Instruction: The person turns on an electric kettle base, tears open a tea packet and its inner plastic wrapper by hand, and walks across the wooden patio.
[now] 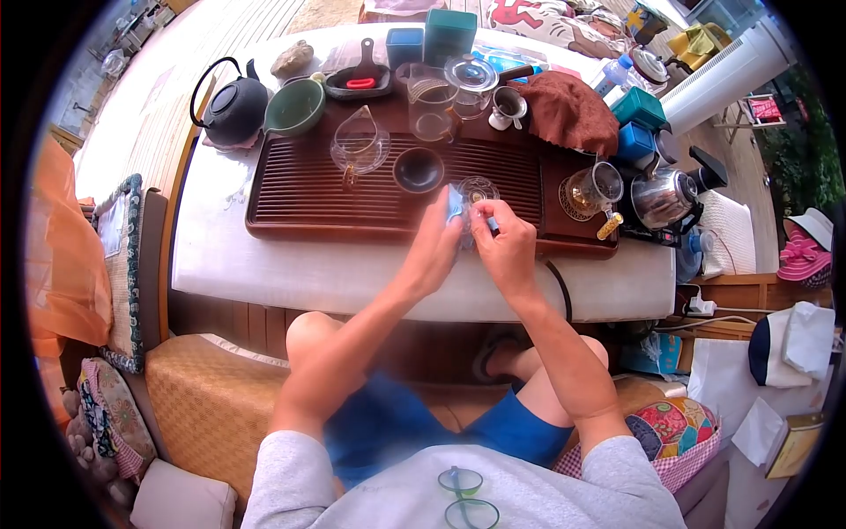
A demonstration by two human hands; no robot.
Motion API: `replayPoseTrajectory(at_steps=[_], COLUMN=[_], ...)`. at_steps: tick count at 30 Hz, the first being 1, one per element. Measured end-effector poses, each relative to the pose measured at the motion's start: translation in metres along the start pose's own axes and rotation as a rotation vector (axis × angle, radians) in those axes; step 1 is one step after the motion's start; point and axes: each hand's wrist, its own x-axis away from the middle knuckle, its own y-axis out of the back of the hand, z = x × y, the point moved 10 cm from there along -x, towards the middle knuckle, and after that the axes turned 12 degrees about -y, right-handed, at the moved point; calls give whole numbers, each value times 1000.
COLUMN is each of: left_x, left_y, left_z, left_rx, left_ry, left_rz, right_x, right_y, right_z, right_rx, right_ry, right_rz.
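Observation:
Both my hands meet over the front edge of a dark brown slatted tea tray [335,212]. My left hand [434,242] is closed around a clear piece with a light blue patch [455,203]. Fingers of my right hand [504,238] pinch at the same spot, with a small dark blue thing [493,227] showing between them; its shape is too small to tell. Just behind the hands lies a round glass piece [478,188]. A dark bowl [418,169] sits on the slats to the left of it, and a glass vessel with a pointed top [360,145] stands further left.
A black kettle [234,110] and a green bowl [295,108] stand at the left. Behind the tray is a glass pitcher [431,106]. To the right are a brown cloth [568,110], a glass pot of amber liquid [592,189] and an electric kettle [661,201].

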Motion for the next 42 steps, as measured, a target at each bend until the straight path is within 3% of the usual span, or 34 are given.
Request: replayPoseTrajectory(at_steps=[2,7,12,16,17,21,24,27,30,33,36,38,41,42], left_x=[1,10,42,41,35,53,58,57,57,54,56,59,34,23], left_y=[-2,-2,1,7,8,-1,-2,3,-12,-18,-4,17,74,97], left_z=[2,-3,12,21,21,52,48,39,3,-56,-113,-150,-219,-240], left_rx=[89,236,247,202,93,388,544,578,658,645,550,567,594,535], left_ry=[59,217,335,304,202,504,746,644,598,579,608,675,675,578], left_rz=[-42,-24,-67,20,35,10,39,31,17,4,91,126,176,194], right_x=[9,26,46,42,40,23,26,31,49,41,42,44,49,52], right_y=[4,-5,-24,-39,-40,-44,-57,-58,-32,2,13,12,16,16], right_z=[19,33,-3,-5,-5,-2,-19,-7,10,61,111,167,246,268], right_rx=[17,18,-205,-1,25,-32,28,86,200,364,480,447,256,182], right_ry=[163,313,-2,198,242,309,181,-13,-257,-287,-377,-295,-376,-383], right_rz=[-63,35,359,360,377,355,394,364,363,322,522,634,725,721])
